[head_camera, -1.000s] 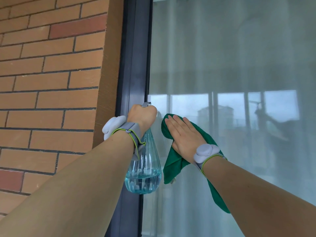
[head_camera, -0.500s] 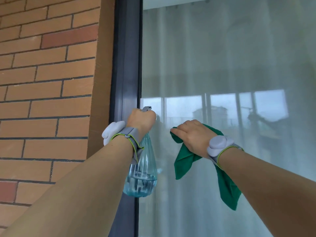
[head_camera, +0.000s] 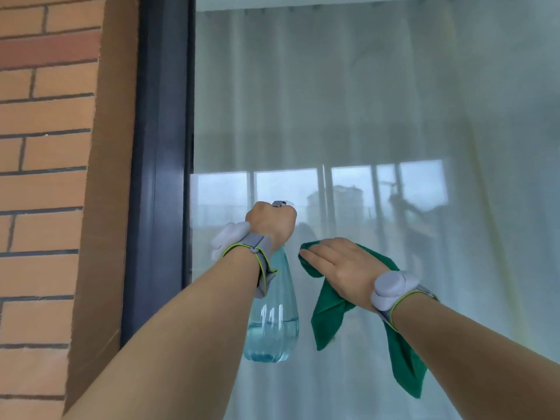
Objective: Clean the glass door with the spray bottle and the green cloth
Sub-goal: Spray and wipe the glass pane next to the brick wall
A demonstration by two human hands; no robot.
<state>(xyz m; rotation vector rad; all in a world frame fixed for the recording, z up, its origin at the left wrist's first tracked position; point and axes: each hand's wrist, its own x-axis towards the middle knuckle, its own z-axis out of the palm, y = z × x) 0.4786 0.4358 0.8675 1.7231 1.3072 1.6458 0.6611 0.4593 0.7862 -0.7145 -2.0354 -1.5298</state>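
Note:
The glass door (head_camera: 378, 101) fills the middle and right of the view, with pale curtains behind it and reflections on it. My left hand (head_camera: 271, 222) is closed around the head of a clear blue spray bottle (head_camera: 272, 328), which hangs down with a little liquid at its bottom. Just to its right, my right hand (head_camera: 342, 268) lies flat, fingers pointing left, pressing the green cloth (head_camera: 330, 313) against the glass. The cloth's loose ends hang below my hand and wrist.
A dark door frame (head_camera: 160, 162) runs down the left side of the glass. Left of it stands a brick wall (head_camera: 45, 177) with a brown edge. Both wrists carry grey bands with white pods.
My right hand has flattened and slid the cloth across the glass, from an upward-pointing palm to fingers pointing left. The left hand with the bottle stays near the frame. The view has shifted right.

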